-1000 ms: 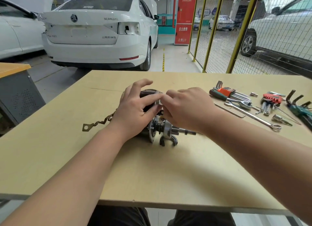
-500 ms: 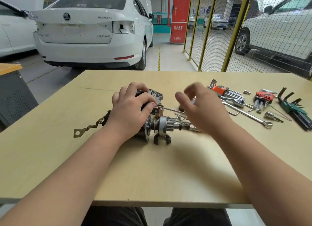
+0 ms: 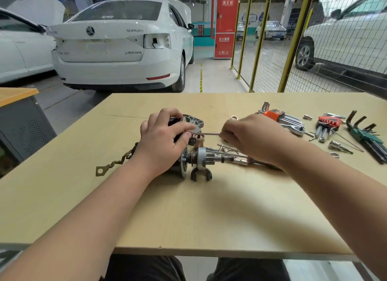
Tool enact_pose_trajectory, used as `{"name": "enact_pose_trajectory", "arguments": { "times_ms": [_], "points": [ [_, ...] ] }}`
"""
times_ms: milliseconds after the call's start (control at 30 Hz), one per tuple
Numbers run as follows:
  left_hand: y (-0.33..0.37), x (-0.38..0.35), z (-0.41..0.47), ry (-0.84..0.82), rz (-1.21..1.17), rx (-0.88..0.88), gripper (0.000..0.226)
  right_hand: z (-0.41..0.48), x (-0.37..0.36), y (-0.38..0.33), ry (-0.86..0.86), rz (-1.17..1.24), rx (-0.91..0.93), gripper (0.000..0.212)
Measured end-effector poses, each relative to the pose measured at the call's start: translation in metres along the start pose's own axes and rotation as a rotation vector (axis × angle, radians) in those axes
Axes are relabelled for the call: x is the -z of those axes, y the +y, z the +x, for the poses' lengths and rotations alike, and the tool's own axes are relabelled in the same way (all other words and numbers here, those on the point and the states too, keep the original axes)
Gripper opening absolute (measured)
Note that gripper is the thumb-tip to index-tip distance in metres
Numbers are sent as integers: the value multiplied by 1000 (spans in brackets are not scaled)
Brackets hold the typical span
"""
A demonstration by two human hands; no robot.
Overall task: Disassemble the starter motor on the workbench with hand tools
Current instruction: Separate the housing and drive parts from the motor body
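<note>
The starter motor (image 3: 201, 158) lies on its side in the middle of the workbench (image 3: 188, 213), its pinion shaft pointing right and a black fork lever (image 3: 201, 174) below it. My left hand (image 3: 162, 142) grips the motor body from above and hides most of it. A braided lead with an eyelet (image 3: 114, 163) trails to the left. My right hand (image 3: 251, 139) pinches the end of a thin long metal rod (image 3: 206, 134) that runs leftward to the motor by my left thumb. A grey end housing (image 3: 193, 121) lies just behind the motor.
Hex key sets (image 3: 280, 118) (image 3: 329, 123) (image 3: 366, 134), a ratchet wrench (image 3: 295, 129), a socket bit (image 3: 339, 146) and small loose parts (image 3: 228, 147) lie to the right. White cars (image 3: 121, 43) and a yellow mesh fence (image 3: 293, 39) stand beyond the bench.
My right hand left the motor, swung right, and now pinches the thin rod, drawn out to the right. My left hand stays gripping the motor body.
</note>
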State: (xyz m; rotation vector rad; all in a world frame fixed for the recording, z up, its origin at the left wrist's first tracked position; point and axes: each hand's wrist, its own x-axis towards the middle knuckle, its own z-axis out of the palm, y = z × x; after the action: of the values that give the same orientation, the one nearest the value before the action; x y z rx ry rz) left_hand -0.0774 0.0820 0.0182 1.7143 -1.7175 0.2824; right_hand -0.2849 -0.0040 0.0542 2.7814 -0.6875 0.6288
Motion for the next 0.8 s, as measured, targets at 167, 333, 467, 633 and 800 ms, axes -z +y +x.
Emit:
{"name": "enact_pose_trajectory", "arguments": {
  "times_ms": [167, 333, 467, 633, 800],
  "points": [
    [-1, -1, 2, 4, -6, 6, 13, -12, -10, -8, 76, -103, 60, 22],
    [1, -3, -2, 51, 2, 15, 13, 16, 7, -14, -213, 261, -314, 25],
    [3, -4, -2, 71, 15, 28, 10, 29, 18, -16, -326, 187, -300, 23],
    [3, 1, 2, -4, 82, -10, 18, 27, 18, -16, -235, 17, -153, 20],
    [6, -2, 3, 28, 47, 31, 11, 28, 16, -17, -160, -53, -98, 14]
  ]
}}
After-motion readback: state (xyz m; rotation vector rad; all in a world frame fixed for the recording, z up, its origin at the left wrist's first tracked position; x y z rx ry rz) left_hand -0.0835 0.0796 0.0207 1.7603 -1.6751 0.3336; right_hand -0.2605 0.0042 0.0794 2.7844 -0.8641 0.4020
